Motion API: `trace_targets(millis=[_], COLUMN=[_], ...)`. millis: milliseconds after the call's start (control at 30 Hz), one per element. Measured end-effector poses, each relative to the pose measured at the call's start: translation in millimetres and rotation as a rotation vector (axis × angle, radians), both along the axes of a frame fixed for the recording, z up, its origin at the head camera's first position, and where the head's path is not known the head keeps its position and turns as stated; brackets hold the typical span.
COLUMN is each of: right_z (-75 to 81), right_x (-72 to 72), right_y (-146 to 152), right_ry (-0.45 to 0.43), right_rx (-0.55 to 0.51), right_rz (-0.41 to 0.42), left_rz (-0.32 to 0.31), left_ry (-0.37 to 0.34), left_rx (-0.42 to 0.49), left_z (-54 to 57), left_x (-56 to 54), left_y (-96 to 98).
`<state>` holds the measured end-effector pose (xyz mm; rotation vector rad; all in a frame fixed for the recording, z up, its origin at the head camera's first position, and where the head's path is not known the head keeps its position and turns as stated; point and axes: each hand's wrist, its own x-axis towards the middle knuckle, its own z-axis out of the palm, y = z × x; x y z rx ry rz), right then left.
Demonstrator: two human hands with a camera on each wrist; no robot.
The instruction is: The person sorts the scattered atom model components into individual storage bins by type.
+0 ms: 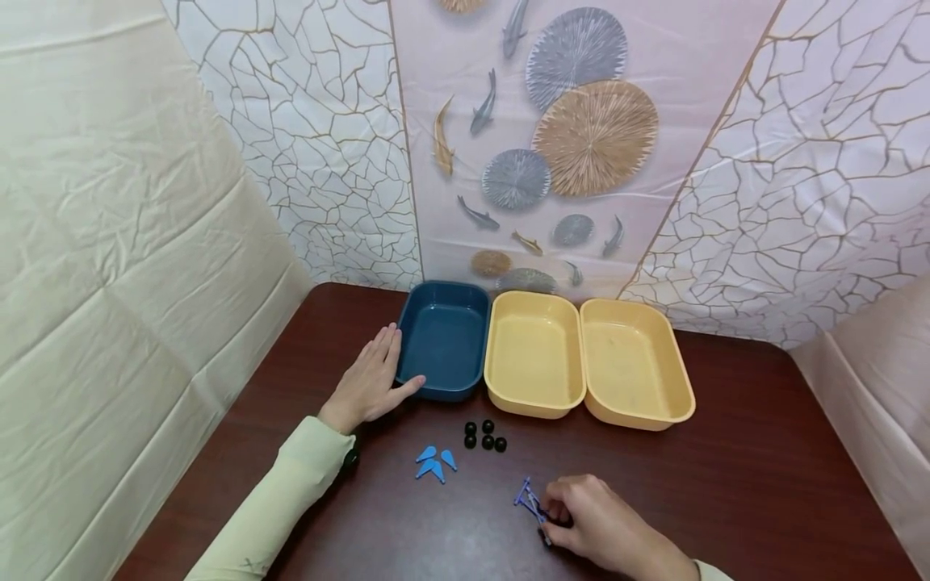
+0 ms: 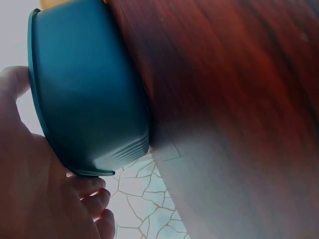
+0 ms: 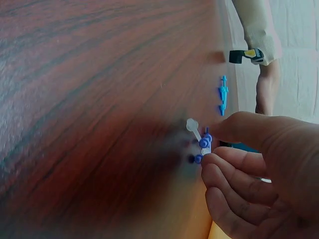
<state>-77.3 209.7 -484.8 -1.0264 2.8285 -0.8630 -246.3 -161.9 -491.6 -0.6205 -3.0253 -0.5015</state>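
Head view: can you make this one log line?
left grip: touching blue tray | right grip: at purple pieces | blue pieces, black pieces: on table

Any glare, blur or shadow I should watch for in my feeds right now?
Head: pale glare on the table, lower in frame than the blue pieces; left wrist: grey sheen washing out the table's grain near the bottom; right wrist: a dark, blurred patch, shadow or reflection, beside the purple pieces.
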Motion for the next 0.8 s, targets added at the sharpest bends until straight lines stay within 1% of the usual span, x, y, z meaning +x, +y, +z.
trace_targets(millis=[233,433,700,800], right_z=[1.4,-0.2,-3.4,-3.7], right_x=[0.1,0.6,0.9,0.8], right_y=[-6,-10,-11,-12], right_ry=[-0.085,-0.076,-0.04,-0.039], right_rx=[0.037,0.048,0.037,0.029], right_rz=[-0.051,-0.071,-0.069,-0.071], left_rz=[-0.001,-0.005,-0.003,-0.003], left_ry=[-0.019,-0.026,-0.031,-0.03], left_rx=[0.005,0.013,0.005,0.005], left_z=[-0.1,-0.6,1.1,1.2], left_x=[0.3,0.1,0.0,-0.1], left_y=[-1.0,-1.0,-1.3,-1.7])
